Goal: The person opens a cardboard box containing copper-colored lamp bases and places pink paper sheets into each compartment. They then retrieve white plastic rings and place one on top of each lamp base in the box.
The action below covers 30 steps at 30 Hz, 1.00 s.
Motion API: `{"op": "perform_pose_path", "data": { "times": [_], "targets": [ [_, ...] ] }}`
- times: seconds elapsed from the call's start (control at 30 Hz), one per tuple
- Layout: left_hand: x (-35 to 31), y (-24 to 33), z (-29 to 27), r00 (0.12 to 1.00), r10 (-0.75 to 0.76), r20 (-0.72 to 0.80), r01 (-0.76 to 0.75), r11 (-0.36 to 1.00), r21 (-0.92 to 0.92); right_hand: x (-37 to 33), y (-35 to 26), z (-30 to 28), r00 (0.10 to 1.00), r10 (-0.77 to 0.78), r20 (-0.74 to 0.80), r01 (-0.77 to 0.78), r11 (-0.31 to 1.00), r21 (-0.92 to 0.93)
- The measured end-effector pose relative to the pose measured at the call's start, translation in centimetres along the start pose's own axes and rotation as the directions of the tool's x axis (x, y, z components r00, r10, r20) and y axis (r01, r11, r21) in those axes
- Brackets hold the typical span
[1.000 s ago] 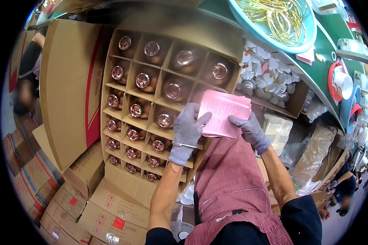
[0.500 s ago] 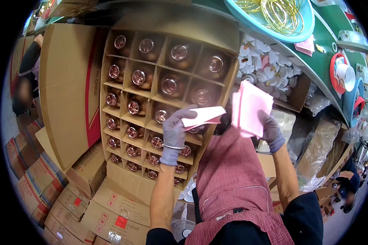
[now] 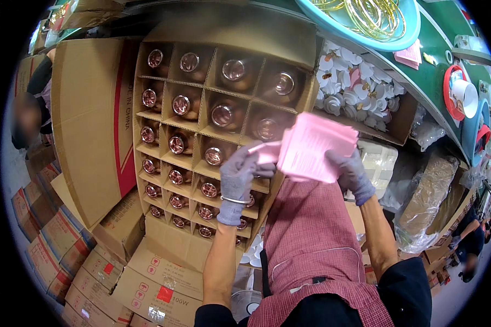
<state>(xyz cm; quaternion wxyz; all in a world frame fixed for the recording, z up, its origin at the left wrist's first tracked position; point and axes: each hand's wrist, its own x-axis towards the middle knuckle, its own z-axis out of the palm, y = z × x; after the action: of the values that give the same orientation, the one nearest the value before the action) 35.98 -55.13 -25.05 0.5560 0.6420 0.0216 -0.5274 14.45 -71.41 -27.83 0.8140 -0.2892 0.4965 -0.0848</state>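
The person is holding a stack of thin pink paper sheets [image 3: 311, 147] in front of a tall open cardboard box [image 3: 213, 109] that is divided by cardboard partitions into many small compartments. The right hand [image 3: 350, 173], wearing a grey knitted glove, is grasping the stack at its right edge, with the thumb lying over the front of the sheets. The left hand [image 3: 240, 177], also in a grey glove and with a thin metal bracelet [image 3: 233, 200] at the wrist, is pinching one single pink sheet [image 3: 264, 152] at the left edge of the stack, and this sheet is touching the stack. The stack is standing a little tilted, just before the right column of compartments.

In each compartment one glass jar with a shiny copper-coloured lid [image 3: 181, 104] is lying, with the lid turned toward the viewer. Below the hands, a red checked apron [image 3: 311, 245] is covering the person's body. To the right of the box, an open carton is holding white flower-shaped ornaments [image 3: 349, 82]. At the lower left, many closed brown cartons with red labels [image 3: 93, 267] are standing in piles.
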Motion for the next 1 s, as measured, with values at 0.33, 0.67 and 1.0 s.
{"op": "perform_pose_path", "data": {
  "times": [0.33,0.67,1.0],
  "targets": [
    [1.6,-0.1,1.3,0.937,0.2,-0.286,-0.231,0.97,-0.076,0.6,3.0,-3.7,0.98,0.102,0.171,-0.166,0.892,0.421],
    [2.8,-3.0,0.5,0.85,0.441,-0.289,-0.261,0.828,0.497,5.6,4.0,8.0,0.936,0.097,0.338,-0.297,0.732,0.613],
    [4.0,-3.2,3.9,0.738,0.654,0.164,-0.225,0.01,0.974,0.9,1.6,-1.0,0.991,-0.031,0.127,-0.045,0.83,0.556]
  ]
}}
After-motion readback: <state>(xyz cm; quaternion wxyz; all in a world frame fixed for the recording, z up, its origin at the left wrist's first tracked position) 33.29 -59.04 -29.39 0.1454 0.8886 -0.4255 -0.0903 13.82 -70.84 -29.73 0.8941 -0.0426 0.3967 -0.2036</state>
